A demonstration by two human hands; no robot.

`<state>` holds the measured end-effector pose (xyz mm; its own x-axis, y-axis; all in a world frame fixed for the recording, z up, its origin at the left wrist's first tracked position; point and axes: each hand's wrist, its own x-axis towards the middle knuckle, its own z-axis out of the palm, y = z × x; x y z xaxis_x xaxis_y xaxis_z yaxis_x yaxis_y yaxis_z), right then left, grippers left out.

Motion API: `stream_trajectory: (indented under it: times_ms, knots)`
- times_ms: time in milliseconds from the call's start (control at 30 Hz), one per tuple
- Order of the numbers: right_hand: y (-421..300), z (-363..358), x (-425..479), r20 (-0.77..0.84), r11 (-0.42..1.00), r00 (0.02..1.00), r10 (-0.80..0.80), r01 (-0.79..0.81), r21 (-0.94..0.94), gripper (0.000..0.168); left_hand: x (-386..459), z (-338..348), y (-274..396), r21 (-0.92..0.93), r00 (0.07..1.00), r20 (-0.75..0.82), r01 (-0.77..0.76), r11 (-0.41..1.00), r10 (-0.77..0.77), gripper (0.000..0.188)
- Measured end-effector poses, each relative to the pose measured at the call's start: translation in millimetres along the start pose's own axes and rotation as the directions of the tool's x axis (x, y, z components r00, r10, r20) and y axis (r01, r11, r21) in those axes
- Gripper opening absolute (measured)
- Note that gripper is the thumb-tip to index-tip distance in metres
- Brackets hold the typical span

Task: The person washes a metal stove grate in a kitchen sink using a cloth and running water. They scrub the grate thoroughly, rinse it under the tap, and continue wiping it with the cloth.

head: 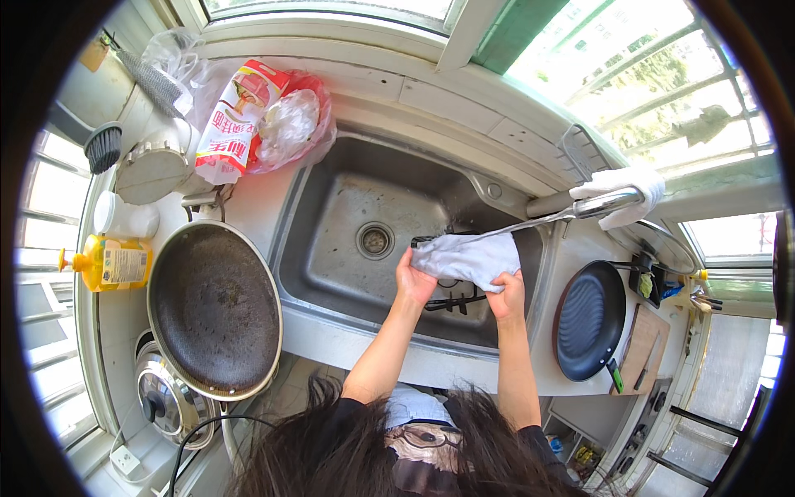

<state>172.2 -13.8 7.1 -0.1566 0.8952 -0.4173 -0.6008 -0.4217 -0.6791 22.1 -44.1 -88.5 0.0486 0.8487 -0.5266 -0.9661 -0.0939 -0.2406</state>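
A wet whitish cloth [466,258] is stretched between my two hands over the right part of the stainless steel sink [335,205]. My left hand [415,278] grips its left end, and my right hand [506,295] pinches its lower right corner. Water from the chrome faucet [605,204] runs onto the cloth's upper edge. Another white cloth [643,186] is draped around the faucet. Beneath the held cloth, a black metal pan support [456,303] lies in the sink, partly hidden. The drain [375,240] shows left of my hands.
Left of the sink are a large dark pan [215,310], a yellow soap bottle [127,263], a noodle packet [239,121] and a red plastic bag [320,124]. On the right are a black frying pan [590,320] and a cutting board [643,351] with a knife [649,360].
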Motion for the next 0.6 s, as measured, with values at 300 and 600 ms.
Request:
stream_trajectory:
  times_ms: [300,600]
  knots:
    - [27,-13,15,-0.004,0.955,0.984,0.178,-0.172,0.243,0.063,-7,-9,3,-0.071,0.998,-0.053,0.016,0.997,-0.019,0.048]
    - [20,-6,20,0.04,0.942,0.977,0.211,-0.214,0.259,0.062,1,0,14,0.11,0.994,0.016,0.102,0.989,-0.105,0.043]
